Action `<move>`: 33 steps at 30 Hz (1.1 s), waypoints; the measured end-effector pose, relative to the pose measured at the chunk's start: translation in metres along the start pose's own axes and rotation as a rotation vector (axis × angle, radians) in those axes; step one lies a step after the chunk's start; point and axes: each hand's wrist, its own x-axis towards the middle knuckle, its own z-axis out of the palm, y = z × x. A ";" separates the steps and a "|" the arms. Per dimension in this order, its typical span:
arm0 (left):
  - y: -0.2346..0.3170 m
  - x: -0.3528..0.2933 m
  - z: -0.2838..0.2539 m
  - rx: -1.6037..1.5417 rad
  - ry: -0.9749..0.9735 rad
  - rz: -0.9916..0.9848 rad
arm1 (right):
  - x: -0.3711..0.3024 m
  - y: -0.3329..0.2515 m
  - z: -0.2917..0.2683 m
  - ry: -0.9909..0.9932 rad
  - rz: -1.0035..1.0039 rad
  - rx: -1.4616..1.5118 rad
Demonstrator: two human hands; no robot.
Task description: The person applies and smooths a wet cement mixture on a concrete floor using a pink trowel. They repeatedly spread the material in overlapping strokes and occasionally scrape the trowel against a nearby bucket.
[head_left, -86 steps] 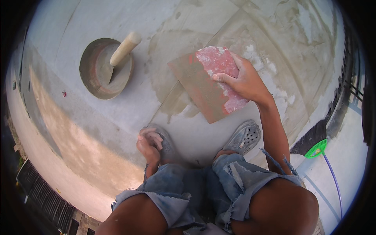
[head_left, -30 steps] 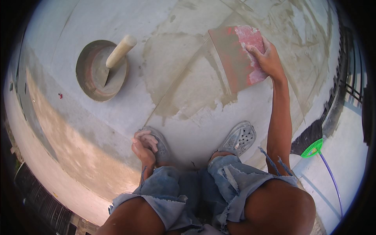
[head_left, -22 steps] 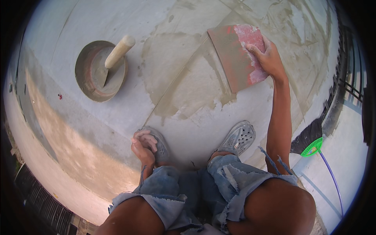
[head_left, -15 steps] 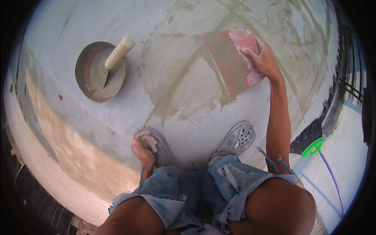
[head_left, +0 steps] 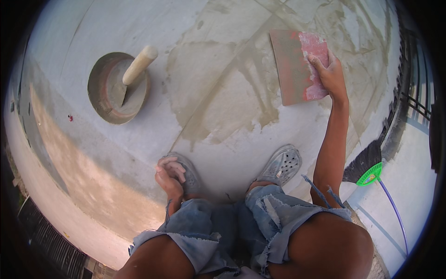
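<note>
My right hand [head_left: 329,74] grips a flat red spreader plate [head_left: 290,67] by its right side, thumb on top. Grey grout-like paste coats the plate's left part, and its surface faces up toward me. Beneath it lie floor tiles with wet paste [head_left: 223,88] smeared over them and along a joint line. My left hand [head_left: 170,174] hangs by my left knee above the shoe, fingers loosely bent and apart, with nothing in it. To the left stands a round bowl [head_left: 95,93] with paste inside. A trowel with a pale wooden handle [head_left: 141,64] leans in it, its blade in the paste.
My grey clogs [head_left: 283,163] rest on the floor in front of me. On the right lies a broom [head_left: 369,174] with black bristles, a green head and a purple handle. Dark metal bars [head_left: 418,104] line the far right edge. A small red bit [head_left: 70,117] lies left of the bowl.
My right hand has moved right with the red spreader, which has turned more upright in view and left a smeared streak on the tiles. My left hand has stayed in place.
</note>
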 end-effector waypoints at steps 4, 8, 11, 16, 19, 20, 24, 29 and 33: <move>-0.002 0.001 0.004 -0.004 -0.009 0.006 | -0.021 -0.018 0.043 -0.019 -0.071 -0.002; -0.007 0.001 -0.002 -0.021 0.017 0.018 | -0.033 -0.046 0.060 -0.063 -0.043 -0.073; -0.005 0.001 0.000 -0.036 0.007 0.012 | -0.029 -0.037 0.030 0.013 0.075 -0.023; -0.001 0.001 0.002 -0.014 0.009 0.007 | -0.044 -0.022 0.069 0.087 -0.068 -0.090; 0.001 0.001 0.004 0.023 0.013 0.021 | -0.065 -0.047 0.107 0.056 -0.007 -0.109; 0.000 0.001 0.003 0.012 0.009 0.015 | -0.069 -0.048 0.105 0.101 -0.005 -0.088; -0.003 0.002 0.000 -0.022 0.003 0.003 | -0.092 -0.042 0.082 0.254 0.060 0.204; -0.001 0.000 0.002 -0.022 0.004 -0.006 | -0.168 0.000 0.061 0.209 0.352 0.513; -0.004 0.001 0.000 -0.015 -0.010 0.000 | -0.226 0.014 0.093 0.136 0.496 0.585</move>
